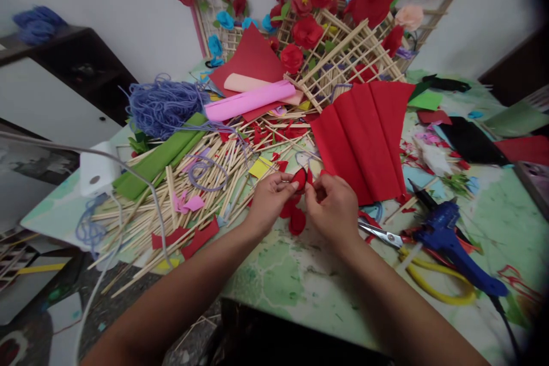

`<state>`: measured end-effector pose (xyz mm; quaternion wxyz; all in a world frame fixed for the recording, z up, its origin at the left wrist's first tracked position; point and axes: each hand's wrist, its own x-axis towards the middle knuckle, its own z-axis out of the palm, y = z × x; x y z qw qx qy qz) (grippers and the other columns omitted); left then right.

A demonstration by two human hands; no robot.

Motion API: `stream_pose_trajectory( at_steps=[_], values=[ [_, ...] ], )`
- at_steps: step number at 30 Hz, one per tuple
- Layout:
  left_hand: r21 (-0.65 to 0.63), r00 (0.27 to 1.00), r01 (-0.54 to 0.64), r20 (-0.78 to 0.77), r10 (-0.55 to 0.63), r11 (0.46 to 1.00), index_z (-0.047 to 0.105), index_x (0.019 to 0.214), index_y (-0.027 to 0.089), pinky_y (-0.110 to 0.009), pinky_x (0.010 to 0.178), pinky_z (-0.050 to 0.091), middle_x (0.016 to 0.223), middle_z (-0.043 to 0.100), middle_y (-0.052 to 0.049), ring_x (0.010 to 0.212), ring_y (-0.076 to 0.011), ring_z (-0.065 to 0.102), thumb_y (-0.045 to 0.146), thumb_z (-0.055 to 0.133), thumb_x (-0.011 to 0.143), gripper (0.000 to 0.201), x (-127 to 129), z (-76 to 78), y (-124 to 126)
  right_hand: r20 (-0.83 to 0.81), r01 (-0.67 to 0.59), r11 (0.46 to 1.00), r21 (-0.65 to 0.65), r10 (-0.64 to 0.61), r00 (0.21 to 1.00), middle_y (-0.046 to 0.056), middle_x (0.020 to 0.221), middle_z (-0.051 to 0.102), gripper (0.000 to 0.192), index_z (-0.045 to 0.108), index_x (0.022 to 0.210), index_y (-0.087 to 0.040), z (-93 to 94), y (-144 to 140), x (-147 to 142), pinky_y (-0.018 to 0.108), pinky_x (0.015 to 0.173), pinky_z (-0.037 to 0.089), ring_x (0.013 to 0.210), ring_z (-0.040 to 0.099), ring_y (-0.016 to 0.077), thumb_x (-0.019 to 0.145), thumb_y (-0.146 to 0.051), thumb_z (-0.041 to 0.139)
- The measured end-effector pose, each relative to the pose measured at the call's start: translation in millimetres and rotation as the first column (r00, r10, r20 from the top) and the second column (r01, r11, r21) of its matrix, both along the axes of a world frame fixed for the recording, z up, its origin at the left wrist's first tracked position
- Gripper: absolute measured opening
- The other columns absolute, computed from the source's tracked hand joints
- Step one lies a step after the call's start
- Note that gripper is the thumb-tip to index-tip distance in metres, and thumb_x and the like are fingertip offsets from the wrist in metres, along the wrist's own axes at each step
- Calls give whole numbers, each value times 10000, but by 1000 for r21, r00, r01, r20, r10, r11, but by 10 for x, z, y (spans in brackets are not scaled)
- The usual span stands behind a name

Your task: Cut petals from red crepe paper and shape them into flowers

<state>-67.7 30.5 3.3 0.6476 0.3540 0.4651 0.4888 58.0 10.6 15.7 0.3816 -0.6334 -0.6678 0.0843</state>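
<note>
Here, red paper petal [299, 178] pinched between both hands [300, 200], above table [300, 280].

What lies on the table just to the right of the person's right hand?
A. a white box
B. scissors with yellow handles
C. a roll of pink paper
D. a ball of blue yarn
B: the scissors lie beside the right hand, next to the blue glue gun.
</note>
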Motion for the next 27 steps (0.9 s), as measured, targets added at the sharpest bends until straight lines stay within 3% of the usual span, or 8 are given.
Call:
stream_pose_trajectory(
  at_steps=[2,7,14,19,23,27],
  values=[
    [20,999,26,-23,-25,999,619,837,147,-232,655,485,681,682,-5,632,-119,635,273,743,636,267,15,-23,-14,30,-51,999,-13,52,998,-1,589,505,191,496,636,-207,-9,1,-12,280,598,337,606,452,159,818,-260,508],
    [38,995,67,72,-70,997,645,833,162,-227,700,492,747,694,-4,663,-102,629,286,737,657,234,13,-57,-19,-118,-189,982,-24,185,976,34,724,610,212,563,752,-195,-35,7,-12,288,673,375,718,528,177,896,-274,429],
    [36,992,77,97,-80,996,643,816,149,-222,725,499,737,691,-8,670,-95,637,298,752,662,241,6,-77,-1,-96,-214,976,-24,211,973,52,752,619,224,567,774,-186,-52,1,9,300,699,388,748,532,189,903,-234,391],
    [-20,987,76,143,-73,997,638,813,150,-243,715,521,736,699,-13,646,-103,649,302,752,668,239,-12,-57,2,-272,-118,993,-12,111,956,48,802,645,147,594,844,-178,-59,-1,18,287,695,429,755,583,178,866,-267,479],
    [-71,973,127,203,-110,989,632,823,137,-230,686,524,734,714,-47,669,-125,677,284,735,690,223,-43,-23,2,-481,-62,997,-50,30,876,62,875,663,207,588,980,-165,-74,26,29,297,696,466,772,612,176,848,-305,512],
    [-72,973,120,207,-103,990,629,809,126,-219,658,523,728,713,-41,655,-127,681,269,749,670,232,-50,-11,1,-539,-114,990,-83,52,841,28,750,653,199,612,825,-174,-104,49,32,286,622,462,663,592,158,819,-364,554]
  ],
)
